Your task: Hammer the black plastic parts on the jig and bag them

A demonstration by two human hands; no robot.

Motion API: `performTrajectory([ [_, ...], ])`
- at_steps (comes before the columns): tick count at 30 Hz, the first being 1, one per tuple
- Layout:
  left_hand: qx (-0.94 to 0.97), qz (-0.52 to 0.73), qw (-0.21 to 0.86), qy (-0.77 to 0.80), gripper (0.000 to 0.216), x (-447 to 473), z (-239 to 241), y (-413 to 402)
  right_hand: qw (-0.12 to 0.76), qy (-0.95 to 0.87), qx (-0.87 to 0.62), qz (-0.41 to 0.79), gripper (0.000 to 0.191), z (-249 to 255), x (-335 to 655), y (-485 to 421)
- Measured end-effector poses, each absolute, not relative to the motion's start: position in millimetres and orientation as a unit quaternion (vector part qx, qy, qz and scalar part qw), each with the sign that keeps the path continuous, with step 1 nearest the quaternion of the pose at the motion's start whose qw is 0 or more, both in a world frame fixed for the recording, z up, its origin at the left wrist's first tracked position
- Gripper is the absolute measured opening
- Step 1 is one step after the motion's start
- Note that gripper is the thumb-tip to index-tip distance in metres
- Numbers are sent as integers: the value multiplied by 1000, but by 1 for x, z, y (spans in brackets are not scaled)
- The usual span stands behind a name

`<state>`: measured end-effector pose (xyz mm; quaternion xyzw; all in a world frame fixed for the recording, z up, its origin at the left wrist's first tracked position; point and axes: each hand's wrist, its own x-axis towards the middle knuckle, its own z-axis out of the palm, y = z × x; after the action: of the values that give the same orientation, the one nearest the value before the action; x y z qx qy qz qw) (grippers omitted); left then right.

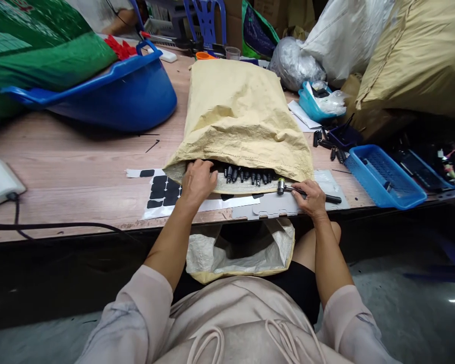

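Note:
A large tan woven sack (242, 101) lies on the table with its mouth facing me. Several black pointed plastic pieces (250, 175) show just inside the opening. My left hand (197, 184) rests at the left side of that mouth, thumb apart from the fingers, whose tips are partly hidden by the sack. On the right, my right hand (310, 198) is closed around a small hammer (332, 199) with a metal head and black handle. The hammer's head lies against the lower lip of the sack. A sheet of black stickers (162, 192) sits partly under the sack.
A second open sack (242, 265) hangs at my lap below the table edge. Left stand a blue tub (117, 96) and a white device (2, 182) with a cable. Right are a blue basket (387, 177), loose black parts (331, 146) and big stuffed sacks (420, 60).

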<state>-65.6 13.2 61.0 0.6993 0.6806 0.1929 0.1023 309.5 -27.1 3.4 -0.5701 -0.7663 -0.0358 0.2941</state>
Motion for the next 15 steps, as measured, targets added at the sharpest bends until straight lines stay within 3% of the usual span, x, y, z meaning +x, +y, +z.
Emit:
performTrajectory([
  [4,667,114,100,729,42,-62,57,21,295,-762,-576,-30,20,4,308,-27],
  [9,611,89,120,778,38,-56,60,15,291,-759,-582,-23,19,4,307,-27],
  [15,676,146,115,714,31,-58,67,-1,280,-760,-586,-22,20,4,305,-28],
])
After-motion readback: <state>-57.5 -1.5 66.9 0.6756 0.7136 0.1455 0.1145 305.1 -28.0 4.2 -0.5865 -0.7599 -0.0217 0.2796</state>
